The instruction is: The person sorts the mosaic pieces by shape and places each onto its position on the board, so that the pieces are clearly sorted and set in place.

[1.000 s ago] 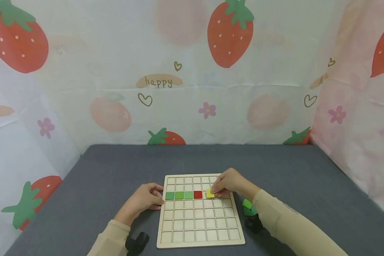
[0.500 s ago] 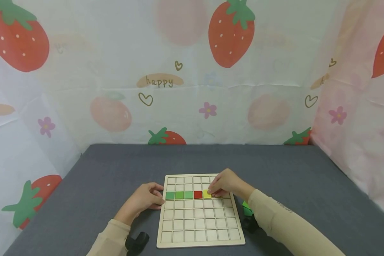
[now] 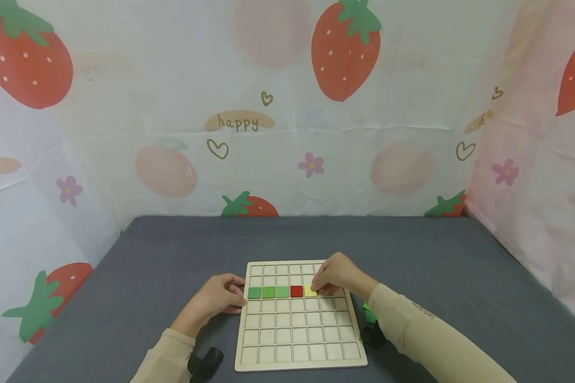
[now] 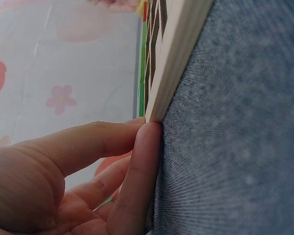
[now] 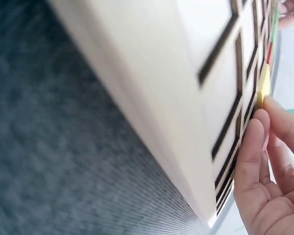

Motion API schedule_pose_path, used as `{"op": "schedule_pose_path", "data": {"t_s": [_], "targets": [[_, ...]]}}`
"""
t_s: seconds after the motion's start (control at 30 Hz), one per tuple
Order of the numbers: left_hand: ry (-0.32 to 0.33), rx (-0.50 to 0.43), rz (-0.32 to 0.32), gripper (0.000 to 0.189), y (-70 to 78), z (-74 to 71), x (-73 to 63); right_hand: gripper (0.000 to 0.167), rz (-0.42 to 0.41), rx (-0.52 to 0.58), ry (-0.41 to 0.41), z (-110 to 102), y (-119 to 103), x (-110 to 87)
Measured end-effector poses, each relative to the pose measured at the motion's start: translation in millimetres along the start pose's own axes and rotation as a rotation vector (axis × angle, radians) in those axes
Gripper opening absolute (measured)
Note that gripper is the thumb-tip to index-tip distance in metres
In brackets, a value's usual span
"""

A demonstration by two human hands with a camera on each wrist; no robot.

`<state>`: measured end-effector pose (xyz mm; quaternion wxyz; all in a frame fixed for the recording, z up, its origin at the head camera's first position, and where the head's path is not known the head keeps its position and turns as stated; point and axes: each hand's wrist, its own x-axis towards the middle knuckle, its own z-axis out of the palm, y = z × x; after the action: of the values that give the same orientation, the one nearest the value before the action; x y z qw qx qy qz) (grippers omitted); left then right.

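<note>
A pale wooden grid board (image 3: 299,367) lies on the table. Across one of its upper rows run green tiles (image 3: 268,292) from the left side, followed by a red tile (image 3: 296,291). Directly right of the red one is a yellow tile (image 3: 309,290), its right edge pinched between the thumb and fingers of my right hand (image 3: 341,272). In the right wrist view the yellow tile (image 5: 264,87) appears slightly tilted at its cell. My left hand (image 3: 215,296) grips the board's left edge; in the left wrist view its fingertips meet at the wooden rim (image 4: 161,93).
More green tiles (image 3: 369,314) lie right of the board, partly hidden by my right sleeve (image 3: 426,324). Black wrist devices (image 3: 206,364) sit below both hands. A strawberry-printed curtain (image 3: 268,175) hangs behind the dark grey table (image 3: 182,239).
My right hand has moved slightly left, bringing the yellow tile up against the red one. In the last half second it barely shifted. The left hand and board stay in place.
</note>
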<state>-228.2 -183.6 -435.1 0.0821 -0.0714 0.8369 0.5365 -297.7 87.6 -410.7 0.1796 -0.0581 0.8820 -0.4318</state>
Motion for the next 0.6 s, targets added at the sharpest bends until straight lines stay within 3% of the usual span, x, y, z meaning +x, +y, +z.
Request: {"op": "schedule_pose_path", "data": {"t_s": [0.37, 0.6], "targets": [[-0.026, -0.005, 0.014, 0.048, -0.9, -2.8, -0.1, 0.008, -0.020, -0.008, 0.026, 5, -2, -2.0], [-0.041, -0.009, 0.023, 0.050, 0.9, -2.3, -0.6, 0.006, -0.029, 0.057, 0.027, -13, 8, -9.5]]}}
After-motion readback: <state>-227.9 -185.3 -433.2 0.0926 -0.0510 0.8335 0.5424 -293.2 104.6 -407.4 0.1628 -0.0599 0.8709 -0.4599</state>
